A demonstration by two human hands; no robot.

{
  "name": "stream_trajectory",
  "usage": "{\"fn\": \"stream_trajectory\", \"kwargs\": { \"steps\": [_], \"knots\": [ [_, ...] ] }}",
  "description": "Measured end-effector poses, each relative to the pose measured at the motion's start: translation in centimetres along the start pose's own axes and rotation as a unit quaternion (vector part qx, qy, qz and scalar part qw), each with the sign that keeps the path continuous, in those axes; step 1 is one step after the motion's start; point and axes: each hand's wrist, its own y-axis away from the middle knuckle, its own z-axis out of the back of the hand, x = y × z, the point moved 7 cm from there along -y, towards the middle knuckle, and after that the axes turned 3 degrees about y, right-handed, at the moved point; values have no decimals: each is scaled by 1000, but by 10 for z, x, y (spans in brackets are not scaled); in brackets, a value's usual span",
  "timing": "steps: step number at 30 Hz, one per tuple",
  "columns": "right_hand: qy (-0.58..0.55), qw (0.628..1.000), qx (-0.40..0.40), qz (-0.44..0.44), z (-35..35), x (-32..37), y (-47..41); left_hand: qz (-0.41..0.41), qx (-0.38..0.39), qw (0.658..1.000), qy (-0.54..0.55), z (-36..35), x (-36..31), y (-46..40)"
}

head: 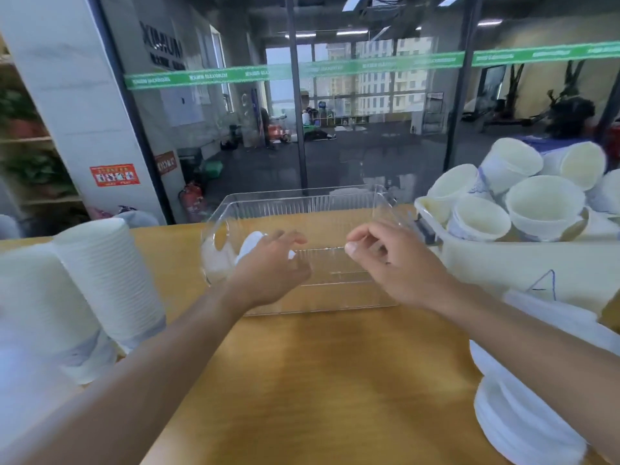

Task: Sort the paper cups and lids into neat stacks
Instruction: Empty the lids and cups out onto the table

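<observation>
A clear plastic bin (302, 204) stands on the wooden table (318, 380) in front of me. My left hand (271, 266) reaches into its left side, fingers spread over a white lid (250, 245) lying inside; whether it touches the lid I cannot tell. My right hand (392, 263) hovers at the bin's right side with fingers loosely curled and empty. Tall stacks of white paper cups (107, 280) lie at the left. A white tub (503, 260) at the right holds several loose paper cups (543, 209). A stack of white lids (516, 417) sits at the near right.
A glass wall with a green stripe (335, 67) runs directly behind the table. A white pillar (67, 95) and wooden shelves with plants (23, 129) stand at the far left. Bare wood lies between my forearms.
</observation>
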Motion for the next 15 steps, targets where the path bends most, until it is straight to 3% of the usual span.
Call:
{"fn": "stream_trajectory", "kwargs": {
  "steps": [10,15],
  "knots": [
    [62,986,146,-47,-118,-2,-98,129,47,989,-56,-4,83,-51],
    [56,973,199,-102,-152,-11,-130,123,84,983,-110,-18,105,-74]
  ]
}}
